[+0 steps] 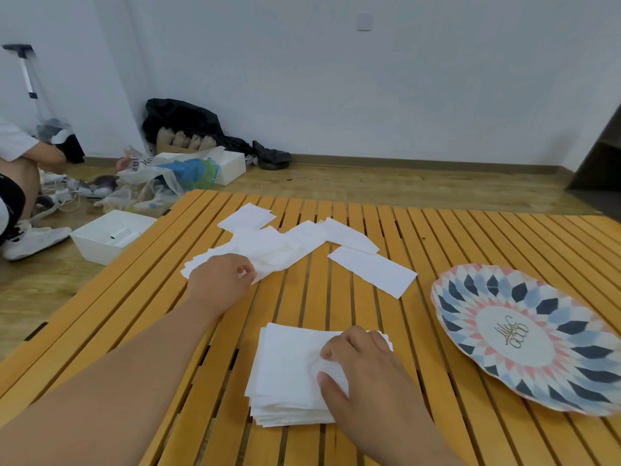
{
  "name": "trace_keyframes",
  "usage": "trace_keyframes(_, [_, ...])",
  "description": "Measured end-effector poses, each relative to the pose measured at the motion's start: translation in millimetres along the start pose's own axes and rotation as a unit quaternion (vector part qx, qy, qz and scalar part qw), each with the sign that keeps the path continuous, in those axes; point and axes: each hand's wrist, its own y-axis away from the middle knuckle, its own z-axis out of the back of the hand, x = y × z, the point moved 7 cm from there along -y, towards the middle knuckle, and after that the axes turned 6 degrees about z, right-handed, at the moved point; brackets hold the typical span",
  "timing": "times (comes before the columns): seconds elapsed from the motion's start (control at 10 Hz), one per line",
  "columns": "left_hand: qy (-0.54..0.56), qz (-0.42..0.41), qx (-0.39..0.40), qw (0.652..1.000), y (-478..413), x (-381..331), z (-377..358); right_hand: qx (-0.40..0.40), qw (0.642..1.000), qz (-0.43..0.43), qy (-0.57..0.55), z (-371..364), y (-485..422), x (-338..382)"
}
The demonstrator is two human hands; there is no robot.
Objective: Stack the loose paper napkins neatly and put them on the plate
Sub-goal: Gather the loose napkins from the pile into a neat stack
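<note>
Head view. The right hand (pixel 364 368) covers the right part of the napkin stack (pixel 285 375) on the slatted surface (pixel 437 230), fingers clamped on the top sheet's creased corner. The left hand (pixel 220 280) hides the near edge of the loose napkins (pixel 282 243) farther back, fingers pinched together on one sheet. The patterned plate (pixel 524 334), cut off at the right edge, lies bare beside the stack. White bins (pixel 111 235) and bags stand on the floor beyond.
</note>
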Motion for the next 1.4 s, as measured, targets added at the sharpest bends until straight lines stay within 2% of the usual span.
trace_keyframes(0.1, [0.107, 0.065, -0.035, 0.991, -2.4, 8.5, 14.7, -0.001, 1.000, 0.000, 0.000, 0.3, 0.6, 0.1])
trace_keyframes(0.2, [0.172, 0.081, -0.073, 0.979, -7.8, 8.4, 29.1, -0.002, 1.000, -0.001, -0.002, 0.2, 1.1, 0.3])
trace_keyframes(0.4, [0.152, 0.069, -0.142, 0.976, -15.9, 5.1, 56.5, -0.002, 1.000, -0.002, -0.006, 0.5, 0.8, -0.3])
trace_keyframes(0.6, [0.205, 0.081, -0.038, 0.975, -16.2, -0.3, 54.4, -0.002, 1.000, -0.004, -0.009, 0.5, 1.1, -0.9])
trace_keyframes(0.7, [0.149, 0.031, 0.030, 0.988, -12.5, -7.4, 49.1, -0.001, 1.000, -0.004, -0.010, 0.9, 0.9, -0.8])
trace_keyframes(0.8, [0.091, -0.025, 0.036, 0.995, -9.3, -13.3, 53.7, 0.002, 1.000, -0.008, -0.011, 1.7, 0.6, -1.0])
trace_keyframes(0.9, [0.039, -0.043, 0.014, 0.998, -6.1, -23.1, 66.5, 0.006, 1.000, -0.013, -0.015, 2.3, 0.7, -1.2])
trace_keyframes(1.1, [0.080, -0.076, -0.009, 0.994, 3.0, -46.8, 104.9, 0.006, 1.000, -0.014, -0.019, 3.2, 0.7, -1.4])
trace_keyframes(1.2, [0.112, -0.074, -0.068, 0.989, 21.2, -58.5, 129.2, 0.005, 1.000, -0.017, -0.022, 3.1, -0.2, -2.6])
trace_keyframes(1.3, [0.149, -0.028, -0.126, 0.980, 55.9, -61.5, 145.6, 0.000, 0.999, -0.022, -0.035, 4.5, -1.3, -4.9])
trace_keyframes(1.4, [0.297, 0.082, -0.116, 0.944, 93.1, -52.0, 137.3, -0.028, 0.994, -0.049, -0.094, 8.7, -2.4, -9.5])
